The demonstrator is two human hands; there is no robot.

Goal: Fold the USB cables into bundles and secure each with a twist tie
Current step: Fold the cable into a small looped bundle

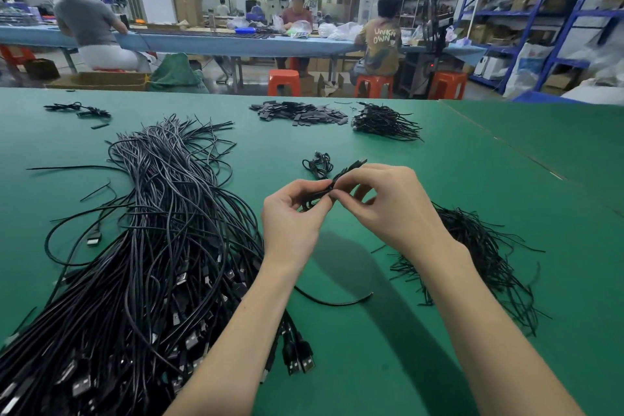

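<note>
A: What is the biggest thing here?

B: The green table (422, 331). Everything lies on it, below the fingers.

A: And next?

B: The loose cables (152, 246), a wide black heap left of the left hand's fingers, with USB plugs at the near end. Right of the right hand's fingers lies the pile of twist ties (479, 260), thin black strands partly hidden by the right forearm.

A: Beyond the fingers?

B: Far off, a spiky bunch of wires (383, 121) and, left of it, a heap of flat black pieces (300, 113). Just past the fingers lies one finished coil (317, 164).

A: The hands?

B: Both are raised over the table, close together. The left hand (292, 216) pinches the bundle (341, 176) with thumb and forefinger clamped on its near part. The right hand (388, 203) has its fingers curled, thumb and forefinger pinching at the bundle's middle.

A: Is a tie there?

B: Too small to tell. The bundle's far end sticks out up and right, past the right hand's fingers.
</note>
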